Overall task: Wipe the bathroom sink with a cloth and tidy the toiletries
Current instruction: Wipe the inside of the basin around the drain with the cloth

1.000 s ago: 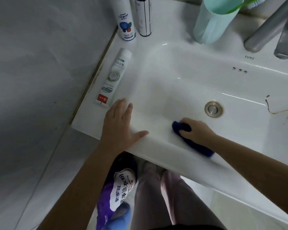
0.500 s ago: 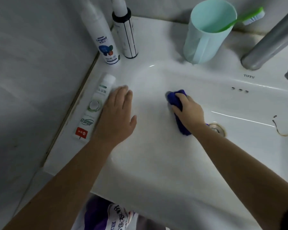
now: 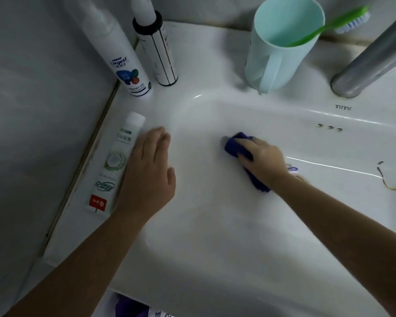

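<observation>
On sink (image 3: 215, 225) marked TUTU, right hand (image 3: 264, 160) grips blue cloth (image 3: 234, 146); left hand (image 3: 146, 175) flat; can (image 3: 124, 65) perhaps "Urgest".

Blue cloth (image 3: 234, 146) bunched in white sink (image 3: 215, 225); toothpaste (image 3: 114, 163) flat on rim

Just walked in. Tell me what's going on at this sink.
A person is wiping the white sink. The right hand grips a blue cloth and presses it against the basin's inner slope near the back left. The left hand rests flat on the rim beside a toothpaste tube that lies on its side. Two bottles stand in the back left corner. A mint cup holding a green toothbrush stands near the faucet.
</observation>
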The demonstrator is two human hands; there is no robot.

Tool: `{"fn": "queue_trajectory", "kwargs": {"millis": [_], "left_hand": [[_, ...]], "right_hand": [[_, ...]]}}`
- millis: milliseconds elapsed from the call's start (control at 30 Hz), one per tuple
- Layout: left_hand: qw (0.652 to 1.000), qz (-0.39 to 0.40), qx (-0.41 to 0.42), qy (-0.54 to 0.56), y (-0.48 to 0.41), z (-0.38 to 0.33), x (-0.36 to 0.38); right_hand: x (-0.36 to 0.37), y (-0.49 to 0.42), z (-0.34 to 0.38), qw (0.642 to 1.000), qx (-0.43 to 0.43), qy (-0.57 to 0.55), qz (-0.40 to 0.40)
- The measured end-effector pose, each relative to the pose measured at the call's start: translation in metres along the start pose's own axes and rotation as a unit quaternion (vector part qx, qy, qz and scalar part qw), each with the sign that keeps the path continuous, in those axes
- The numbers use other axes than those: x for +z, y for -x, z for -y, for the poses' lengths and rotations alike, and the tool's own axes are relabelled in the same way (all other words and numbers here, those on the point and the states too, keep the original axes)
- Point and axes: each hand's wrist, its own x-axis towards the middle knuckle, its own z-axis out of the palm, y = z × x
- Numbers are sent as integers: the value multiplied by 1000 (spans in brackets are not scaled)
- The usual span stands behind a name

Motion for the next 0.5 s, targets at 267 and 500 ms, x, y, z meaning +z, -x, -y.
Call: {"fn": "queue_trajectory", "kwargs": {"millis": [267,500], "left_hand": [[1000,7,-1,8,0,1,1],[1000,8,-3,1,-1,0,1]], "right_hand": [[2,55,13,978,-132,-49,151],[4,70,-4,993,-15,-71,94]]}}
